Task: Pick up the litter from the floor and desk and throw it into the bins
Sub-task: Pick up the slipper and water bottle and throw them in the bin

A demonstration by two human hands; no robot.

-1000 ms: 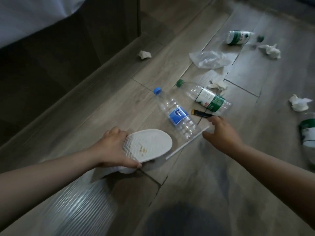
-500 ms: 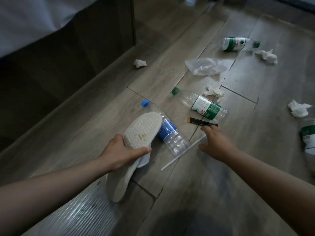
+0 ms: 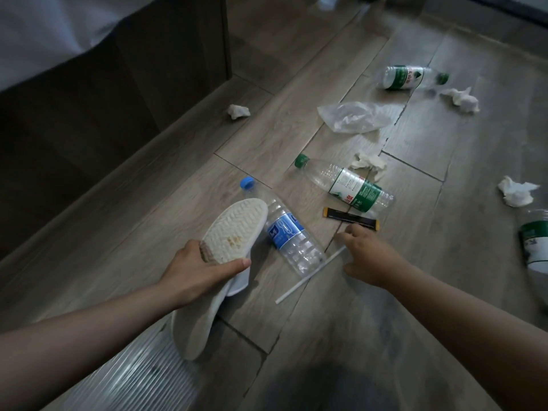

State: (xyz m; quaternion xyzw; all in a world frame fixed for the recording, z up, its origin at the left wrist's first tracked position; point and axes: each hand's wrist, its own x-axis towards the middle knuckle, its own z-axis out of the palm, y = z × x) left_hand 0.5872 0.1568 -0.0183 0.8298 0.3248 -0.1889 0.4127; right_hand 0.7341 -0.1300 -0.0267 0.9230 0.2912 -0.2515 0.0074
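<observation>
left hand [image 3: 195,271] grips a white slipper [image 3: 234,229]; right hand [image 3: 370,256] hovers over the straw [image 3: 308,277], fingers' state unclear.

Only one view, a wide-angle camera on the person's head. It faces forward and steeply down onto the wooden floor [image 3: 415,292], quite near it. Both forearms [image 3: 89,336] show at the bottom edge; the bed [image 3: 44,31] stands at upper left.

left hand [image 3: 201,271], right hand [image 3: 369,259] — bare forearms [image 3: 89,336]
</observation>
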